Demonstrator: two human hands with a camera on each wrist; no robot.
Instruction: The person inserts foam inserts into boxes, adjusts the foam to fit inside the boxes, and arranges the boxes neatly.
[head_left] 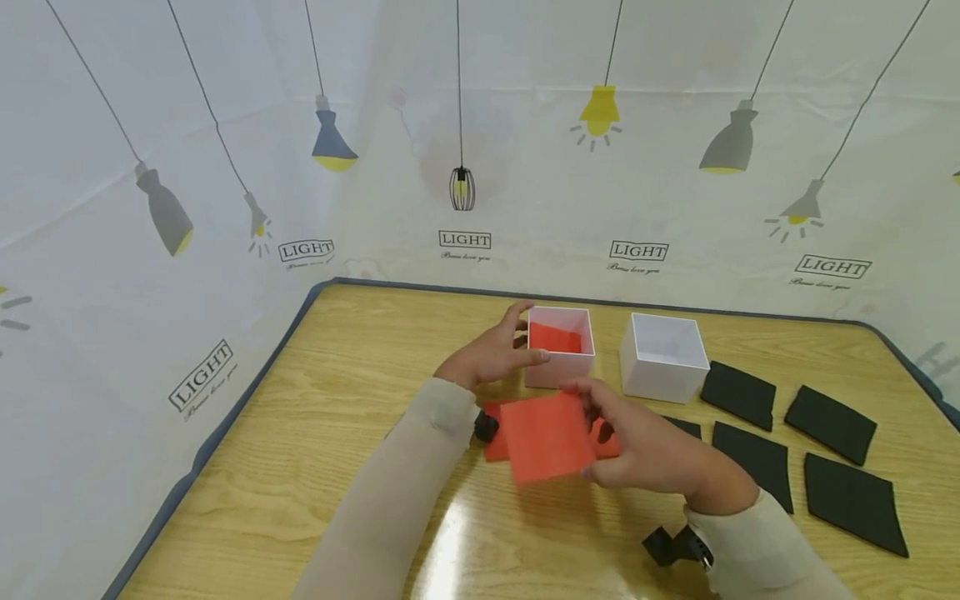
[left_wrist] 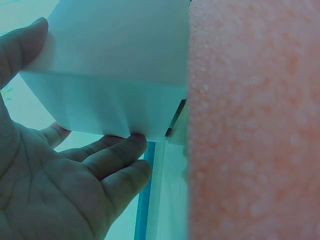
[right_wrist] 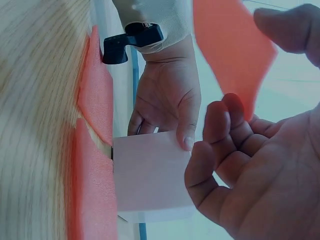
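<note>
My left hand (head_left: 487, 357) holds a white square box (head_left: 558, 371) at its left side, with the thumb on the front wall. Inside the box lies a red foam piece (head_left: 555, 337). My right hand (head_left: 656, 446) pinches a square red foam sheet (head_left: 546, 437) by its right edge, tilted in front of the box. In the left wrist view, red foam (left_wrist: 255, 120) fills the right side beside the box (left_wrist: 110, 45). On the table, partly behind the held sheet, lie more red foam pieces (head_left: 495, 446).
A second white box (head_left: 660, 375) stands right of the first. Several black foam pieces (head_left: 855, 500) lie flat on the wooden table (head_left: 315, 417) at the right. Behind the table hangs a white cloth (head_left: 525, 150) printed with lamps.
</note>
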